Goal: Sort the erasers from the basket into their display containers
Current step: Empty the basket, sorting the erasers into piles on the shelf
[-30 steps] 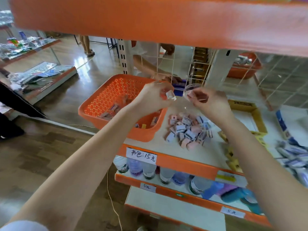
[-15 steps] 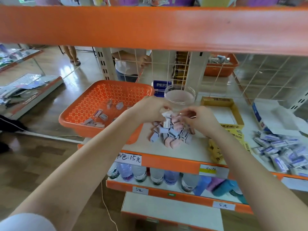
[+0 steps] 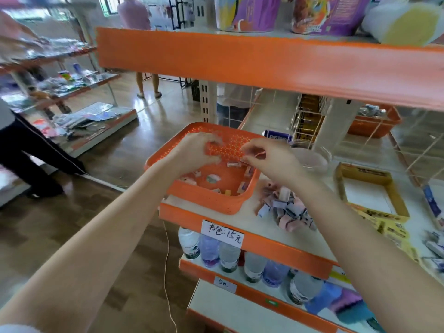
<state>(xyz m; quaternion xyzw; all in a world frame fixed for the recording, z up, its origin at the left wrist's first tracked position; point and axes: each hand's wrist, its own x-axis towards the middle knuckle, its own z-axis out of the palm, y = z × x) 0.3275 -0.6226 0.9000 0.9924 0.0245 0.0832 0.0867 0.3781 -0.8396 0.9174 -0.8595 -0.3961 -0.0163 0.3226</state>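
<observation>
Both my hands are over the orange basket [image 3: 204, 203] in the middle of the frame. My left hand [image 3: 194, 152] has curled fingers and my right hand [image 3: 271, 161] pinches its fingertips together. It is blurry, so I cannot tell if either one holds an eraser.

I think I should take one eraser at a time and pinch it by its sides.

The basket holds just a few erasers [image 3: 192, 180]. A pile of erasers [image 3: 286, 209] lies on the shelf [image 3: 276, 234], just right of the basket. The clear tub [image 3: 319, 162] is behind my right hand, and I cannot see what is in it. The yellow box [image 3: 360, 173] at the right shows a bare white bottom.
</observation>
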